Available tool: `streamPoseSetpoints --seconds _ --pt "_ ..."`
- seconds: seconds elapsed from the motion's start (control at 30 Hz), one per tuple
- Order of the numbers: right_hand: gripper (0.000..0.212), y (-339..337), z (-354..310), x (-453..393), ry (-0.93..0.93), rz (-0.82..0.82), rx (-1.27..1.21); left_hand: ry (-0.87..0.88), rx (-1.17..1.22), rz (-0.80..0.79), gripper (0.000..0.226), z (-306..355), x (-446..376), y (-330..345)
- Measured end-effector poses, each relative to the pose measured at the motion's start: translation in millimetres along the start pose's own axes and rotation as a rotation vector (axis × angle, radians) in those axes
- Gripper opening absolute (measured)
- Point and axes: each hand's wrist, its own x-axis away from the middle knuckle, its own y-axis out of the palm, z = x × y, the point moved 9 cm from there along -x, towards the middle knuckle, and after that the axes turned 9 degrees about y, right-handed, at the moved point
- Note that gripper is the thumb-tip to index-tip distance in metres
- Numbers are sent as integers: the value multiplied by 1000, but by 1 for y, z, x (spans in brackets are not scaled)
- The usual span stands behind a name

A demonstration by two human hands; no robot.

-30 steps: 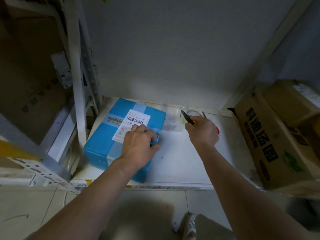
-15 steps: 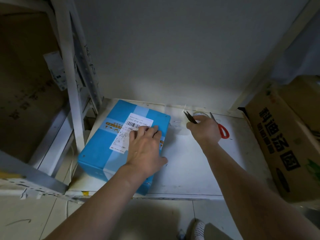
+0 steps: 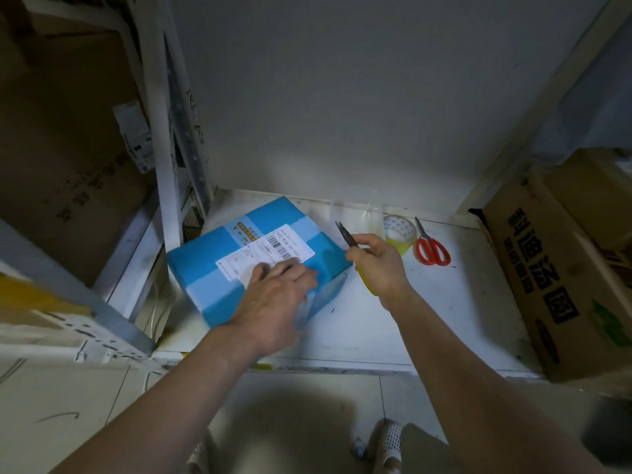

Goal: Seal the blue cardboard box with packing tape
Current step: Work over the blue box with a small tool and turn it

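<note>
- Since a second ago the right hand (image 3: 378, 265) has pulled back from the tape roll (image 3: 400, 232), gripping a small yellow-handled cutter (image 3: 347, 236). Guessing the strip's cut.
- The left hand (image 3: 278, 295) lies flat, fingers straight, pressing the blue box (image 3: 212, 268) at the table's (image 3: 393, 330) left.
- The box is matte cardboard with glossy tape bands and a paper label (image 3: 270, 254); red scissors (image 3: 431, 248) lie at the far right.

A storeroom or packing area: metal shelving (image 3: 164, 138), stacked brown cartons (image 3: 561, 268), a labelled parcel (image 3: 260, 254).
</note>
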Motion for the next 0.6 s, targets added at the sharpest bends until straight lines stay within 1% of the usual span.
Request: streamPoseSetpoints --seconds 0.13,0.23,0.3,0.33,0.4,0.47,0.53,0.6 --pt "12 2 14 32 32 -38 38 -27 -55 89 66 5 11 -3" --pt "10 -11 16 52 11 12 86 -34 -63 114 60 12 13 1" --pt "12 -24 19 61 -8 61 161 -46 -59 122 57 16 16 4" --pt "17 -27 20 66 -16 76 240 -50 -60 122 56 18 16 5" --pt "27 -30 22 72 -23 99 477 -53 -59 110 57 23 17 8" --pt "31 -30 19 80 -68 143 715 -57 -50 99 58 29 16 10" --pt "32 -29 11 89 -126 188 831 -69 -41 111 58 31 16 9" --pt "33 -28 6 96 -170 223 865 -77 -47 124 61 31 17 8"
